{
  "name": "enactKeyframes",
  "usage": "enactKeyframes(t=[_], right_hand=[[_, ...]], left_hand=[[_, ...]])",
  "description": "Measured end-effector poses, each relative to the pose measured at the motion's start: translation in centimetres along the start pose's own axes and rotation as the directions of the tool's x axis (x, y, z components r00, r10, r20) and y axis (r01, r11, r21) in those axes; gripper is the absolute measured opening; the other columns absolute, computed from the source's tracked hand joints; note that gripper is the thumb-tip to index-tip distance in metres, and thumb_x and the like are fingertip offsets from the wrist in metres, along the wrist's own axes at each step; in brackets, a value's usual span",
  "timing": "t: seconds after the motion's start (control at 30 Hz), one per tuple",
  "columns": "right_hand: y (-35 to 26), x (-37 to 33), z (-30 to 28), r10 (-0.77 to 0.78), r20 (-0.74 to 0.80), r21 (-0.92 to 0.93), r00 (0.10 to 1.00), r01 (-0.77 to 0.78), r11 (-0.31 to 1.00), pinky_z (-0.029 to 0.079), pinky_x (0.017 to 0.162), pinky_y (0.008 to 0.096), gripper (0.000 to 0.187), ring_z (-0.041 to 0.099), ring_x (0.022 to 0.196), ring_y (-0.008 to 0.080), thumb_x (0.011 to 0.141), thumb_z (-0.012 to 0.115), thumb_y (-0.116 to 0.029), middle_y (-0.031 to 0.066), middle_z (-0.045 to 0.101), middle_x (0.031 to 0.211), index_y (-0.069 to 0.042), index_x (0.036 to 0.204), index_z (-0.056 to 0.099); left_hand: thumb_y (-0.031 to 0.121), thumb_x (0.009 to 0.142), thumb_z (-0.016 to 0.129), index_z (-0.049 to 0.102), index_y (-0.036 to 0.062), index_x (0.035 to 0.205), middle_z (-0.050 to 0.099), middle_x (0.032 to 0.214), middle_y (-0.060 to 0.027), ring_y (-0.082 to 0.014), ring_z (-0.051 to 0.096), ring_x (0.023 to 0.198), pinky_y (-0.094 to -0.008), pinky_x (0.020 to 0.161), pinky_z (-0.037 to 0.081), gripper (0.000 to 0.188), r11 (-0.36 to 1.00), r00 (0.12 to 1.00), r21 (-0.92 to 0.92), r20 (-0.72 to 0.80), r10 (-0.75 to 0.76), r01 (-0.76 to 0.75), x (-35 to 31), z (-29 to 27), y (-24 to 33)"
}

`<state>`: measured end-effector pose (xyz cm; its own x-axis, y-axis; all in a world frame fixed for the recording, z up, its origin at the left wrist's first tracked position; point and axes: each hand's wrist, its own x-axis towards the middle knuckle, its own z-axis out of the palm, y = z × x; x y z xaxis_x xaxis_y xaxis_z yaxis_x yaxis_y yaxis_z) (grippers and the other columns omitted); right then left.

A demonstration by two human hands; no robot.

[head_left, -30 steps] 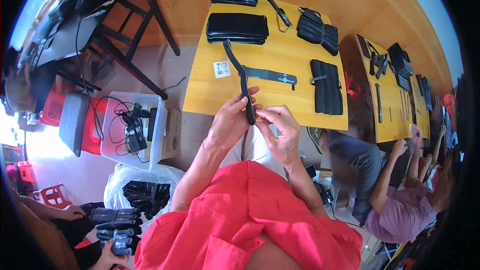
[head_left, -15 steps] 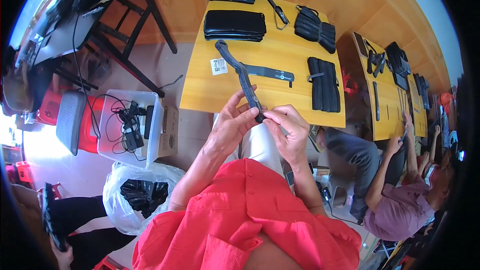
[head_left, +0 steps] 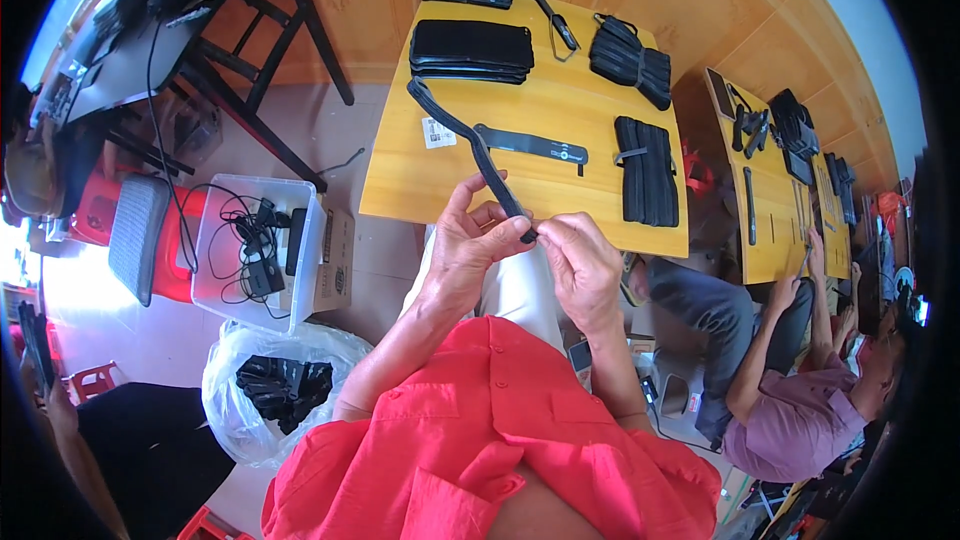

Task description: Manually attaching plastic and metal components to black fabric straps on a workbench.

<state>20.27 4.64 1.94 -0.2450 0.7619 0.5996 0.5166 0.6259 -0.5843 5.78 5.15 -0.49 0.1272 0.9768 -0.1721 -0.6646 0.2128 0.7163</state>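
Observation:
My left hand (head_left: 474,243) is closed around the near end of a long black fabric strap (head_left: 482,158), thumb on top. The strap rises away from me in a bend, its far end over the left part of the yellow table (head_left: 395,185). My right hand (head_left: 582,262) pinches the same near end, its fingertips touching those of my left hand. Beyond the strap, a flat black strip (head_left: 535,146) with a round mark lies on the table. A white label (head_left: 437,133) sits to its left. At the right lies a tied bundle of black straps (head_left: 650,175).
A stack of flat black pouches (head_left: 470,50), a black handled tool (head_left: 556,20) and another black bundle (head_left: 630,60) occupy the table's far side. Left are a clear bin (head_left: 215,260) with cables and a plastic bag (head_left: 235,420). A co-worker (head_left: 800,425) sits at right.
The strap's far end has swung a little to the left and straightened. Both my hands stay at its near end. At the lower left, another person has shifted position.

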Motion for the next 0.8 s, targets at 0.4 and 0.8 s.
enactKeyframes(t=[0.4, 0.8], right_hand=[[0.3, -0.4, 0.5, 0.000, -0.046, -0.048, 0.999, -0.003, 0.999, 0.046, 0.055, 0.0303, 0.016, 0.059, 0.066, 0.0260, 0.072, 0.062, 0.009, 0.0134, 0.057, 0.079, 0.004, 0.087, 0.057], [0.7, 0.5, 0.6, 0.077, 0.030, 0.028, 0.997, -0.078, 0.997, 0.042, 0.053, 0.0311, 0.006, 0.053, 0.060, 0.0265, 0.080, 0.053, 0.005, 0.0136, 0.051, 0.073, 0.001, 0.084, 0.051]], left_hand=[[-0.001, 0.076, 0.066, 0.035, 0.0049, 0.125, 0.059, 0.090, -0.0108, -0.0165, 0.061, 0.084, -0.0293, 0.071, 0.054, 0.058, 0.993, 0.995, 0.096, -0.066, 0.080, -0.073, 0.0, 0.8, -0.5], [-0.002, 0.077, 0.065, 0.041, 0.0003, 0.126, 0.060, 0.084, -0.0105, -0.0149, 0.061, 0.079, -0.0285, 0.072, 0.054, 0.055, 0.991, 0.998, 0.124, 0.001, 0.057, -0.057, 0.2, 0.3, 0.1]])
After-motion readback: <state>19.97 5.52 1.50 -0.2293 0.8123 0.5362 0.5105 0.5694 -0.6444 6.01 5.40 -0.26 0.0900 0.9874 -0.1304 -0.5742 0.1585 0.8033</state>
